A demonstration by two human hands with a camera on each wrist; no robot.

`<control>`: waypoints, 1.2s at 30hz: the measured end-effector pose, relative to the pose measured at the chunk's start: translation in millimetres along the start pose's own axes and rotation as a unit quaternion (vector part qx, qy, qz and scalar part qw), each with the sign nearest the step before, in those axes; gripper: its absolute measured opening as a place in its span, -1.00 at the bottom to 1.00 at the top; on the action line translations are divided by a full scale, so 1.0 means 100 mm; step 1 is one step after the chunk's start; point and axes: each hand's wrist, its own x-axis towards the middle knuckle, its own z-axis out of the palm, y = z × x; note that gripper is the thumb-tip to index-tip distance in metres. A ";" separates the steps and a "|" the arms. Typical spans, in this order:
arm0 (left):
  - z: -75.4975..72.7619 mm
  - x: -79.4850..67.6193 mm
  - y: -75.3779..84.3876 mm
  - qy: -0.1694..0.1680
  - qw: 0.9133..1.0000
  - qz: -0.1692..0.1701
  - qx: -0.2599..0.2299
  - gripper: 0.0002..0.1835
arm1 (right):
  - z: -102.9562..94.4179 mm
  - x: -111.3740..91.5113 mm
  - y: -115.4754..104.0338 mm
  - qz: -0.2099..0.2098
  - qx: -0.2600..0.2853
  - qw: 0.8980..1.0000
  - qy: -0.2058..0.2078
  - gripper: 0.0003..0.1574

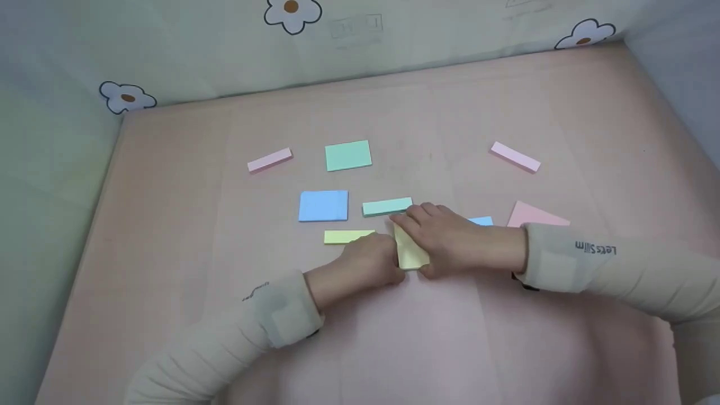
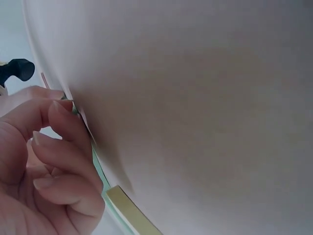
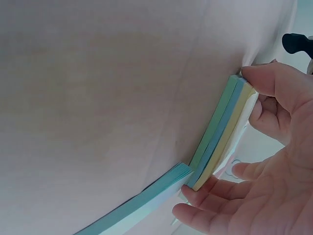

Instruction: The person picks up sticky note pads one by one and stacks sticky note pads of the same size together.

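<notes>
Near the middle of the pinkish tabletop [image 1: 169, 253], between both hands: a small stack [image 1: 412, 256] of what look like sticky-note pads, yellow on top, then blue, then green. Should be light, fairly stiff as a block, edges soft enough to crush; layers probably slide over each other, so squeeze evenly. Take it by opposite edges, all layers at once, not the top face. The smaller green strip [image 1: 387, 206] sits just beside its far end, easy to nudge. Right hand [image 1: 453, 239] has it: opened to span the stack's length, thumb [image 3: 269, 81] on the near end, fingertips [image 3: 193, 193] at the far end, grasping edge to edge. Left hand [image 1: 368, 259]: fingers curled in at the stack's left side; can't tell if they pinch it or just butt against it.
</notes>
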 end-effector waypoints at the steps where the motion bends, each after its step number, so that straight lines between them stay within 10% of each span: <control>1: 0.00 0.00 0.00 -0.002 1.000 -0.002 -0.006 -0.76 | 0.00 0.00 0.00 -0.001 -0.001 1.000 0.000 0.06; 27: -0.02 0.00 0.00 -0.015 1.000 -0.013 -0.014 -0.77 | -0.07 -0.01 -0.01 0.019 -0.009 0.999 -0.024 0.13; 36: -0.36 -0.20 -0.06 -0.014 0.998 -0.054 -0.015 -0.88 | -0.62 -0.21 0.21 0.045 0.069 0.994 0.071 -0.06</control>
